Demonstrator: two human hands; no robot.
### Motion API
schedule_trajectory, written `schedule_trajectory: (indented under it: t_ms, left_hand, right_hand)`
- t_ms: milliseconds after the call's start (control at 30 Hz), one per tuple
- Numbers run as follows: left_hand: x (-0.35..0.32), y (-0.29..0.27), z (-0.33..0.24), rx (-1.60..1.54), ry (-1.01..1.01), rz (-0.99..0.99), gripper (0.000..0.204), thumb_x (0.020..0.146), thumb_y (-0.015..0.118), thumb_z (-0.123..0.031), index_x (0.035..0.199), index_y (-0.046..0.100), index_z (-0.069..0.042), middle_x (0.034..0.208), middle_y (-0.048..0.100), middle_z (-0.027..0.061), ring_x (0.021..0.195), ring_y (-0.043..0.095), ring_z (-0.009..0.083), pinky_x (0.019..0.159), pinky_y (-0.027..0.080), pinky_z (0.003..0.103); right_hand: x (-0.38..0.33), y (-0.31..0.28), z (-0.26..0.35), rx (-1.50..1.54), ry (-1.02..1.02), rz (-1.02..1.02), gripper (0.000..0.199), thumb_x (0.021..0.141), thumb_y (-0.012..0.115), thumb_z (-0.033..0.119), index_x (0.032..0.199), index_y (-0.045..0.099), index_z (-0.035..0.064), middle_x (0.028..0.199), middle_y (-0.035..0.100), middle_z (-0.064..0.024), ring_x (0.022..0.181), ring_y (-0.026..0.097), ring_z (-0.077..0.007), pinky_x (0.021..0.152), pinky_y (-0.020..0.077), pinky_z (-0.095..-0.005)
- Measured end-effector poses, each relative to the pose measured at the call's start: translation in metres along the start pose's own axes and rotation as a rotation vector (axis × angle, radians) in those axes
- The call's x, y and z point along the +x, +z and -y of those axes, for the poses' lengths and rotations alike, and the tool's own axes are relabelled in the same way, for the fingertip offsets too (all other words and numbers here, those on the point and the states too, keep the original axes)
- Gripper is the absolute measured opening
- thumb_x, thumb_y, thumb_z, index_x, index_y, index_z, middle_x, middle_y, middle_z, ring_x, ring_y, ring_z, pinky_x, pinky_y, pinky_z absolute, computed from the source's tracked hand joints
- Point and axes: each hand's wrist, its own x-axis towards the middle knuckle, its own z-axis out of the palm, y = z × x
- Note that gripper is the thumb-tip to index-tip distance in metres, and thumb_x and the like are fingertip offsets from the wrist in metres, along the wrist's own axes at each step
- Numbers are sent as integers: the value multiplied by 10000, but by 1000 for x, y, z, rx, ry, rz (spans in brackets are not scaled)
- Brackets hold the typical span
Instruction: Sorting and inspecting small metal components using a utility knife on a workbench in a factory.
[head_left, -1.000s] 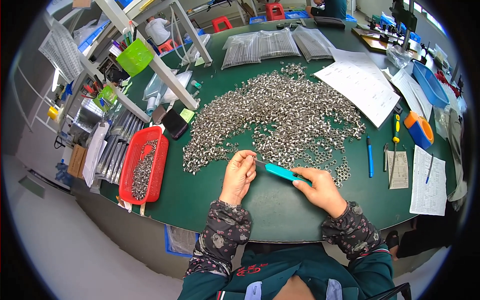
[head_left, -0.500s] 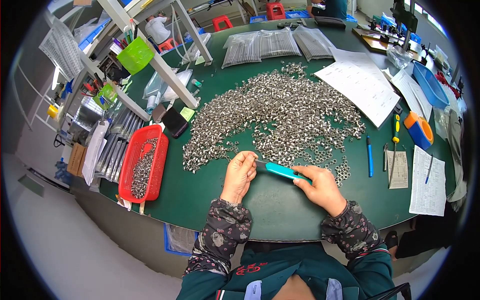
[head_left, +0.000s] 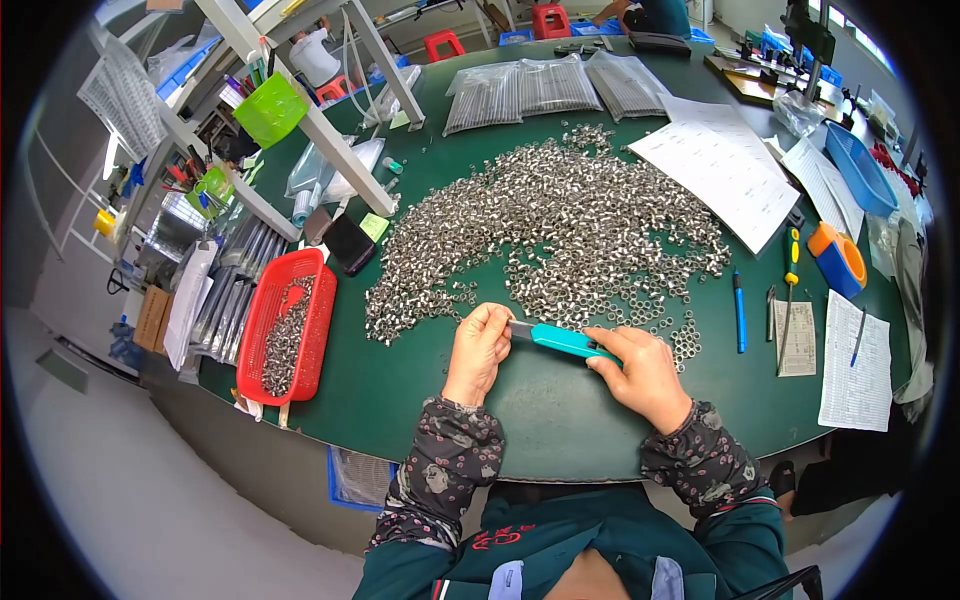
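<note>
My right hand (head_left: 645, 378) is closed round a turquoise utility knife (head_left: 562, 340), its grey blade pointing left. At the blade's tip, the fingers of my left hand (head_left: 480, 352) are pinched together. What they hold is too small and too hidden to make out, perhaps one of the metal rings. Just beyond both hands spreads a large heap of small shiny metal rings (head_left: 560, 220) on the green table (head_left: 540, 430). A few loose rings lie close to my right hand's knuckles.
On the left stands a red basket (head_left: 328, 310) partly filled with rings, near a black phone (head_left: 349, 244). To the right lie a blue pen (head_left: 739, 312), a screwdriver (head_left: 792, 255), a tape dispenser (head_left: 838, 260) and paper sheets (head_left: 735, 190). Bagged metal tubes (head_left: 555, 88) lie at the back.
The knife's blade has shifted slightly left toward my left fingertips and now shows more of its flat side. Both hands stay in nearly the same place.
</note>
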Motion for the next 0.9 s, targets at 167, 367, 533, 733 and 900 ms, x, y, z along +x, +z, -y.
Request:
schedule_trajectory:
  t_ms: [167,367,533,733,900]
  left_hand:
    - [-1,2,-2,31,-21,-8,178,885,517,-216,783,529,-71,613,447,-39,451,321,5,381,223,151]
    - [-1,0,-5,37,-87,-18,190,893,502,-219,772,529,-75,595,436,-33,428,293,10,372,203,160]
    - [0,-3,-6,46,-132,14,204,894,498,-232,770,531,-73,583,436,-30,406,277,13,361,195,163]
    - [-1,1,-12,43,-186,-22,207,901,481,-222,791,537,-56,542,423,-28,386,271,20,350,204,163]
    - [-1,-4,-7,-94,-123,69,181,899,484,-204,817,535,-52,637,465,-6,431,303,17,363,215,152]
  right_hand:
    - [-1,1,-1,-41,-23,-16,291,727,629,184,1005,597,102,685,542,-74,681,553,-255,578,443,-374]
    - [0,-1,0,-102,-97,-65,305,702,647,163,996,596,94,673,527,-69,663,542,-242,567,437,-367]
    - [1,-1,-1,-141,-155,-95,333,661,672,126,982,594,83,661,513,-58,645,527,-227,560,428,-357]
    - [5,-7,0,-232,-253,-133,369,641,666,100,1000,588,65,678,515,-66,645,505,-238,582,415,-347]
    - [6,-7,-3,-110,-205,-151,351,653,660,96,997,594,64,695,532,-81,629,524,-249,560,424,-351]
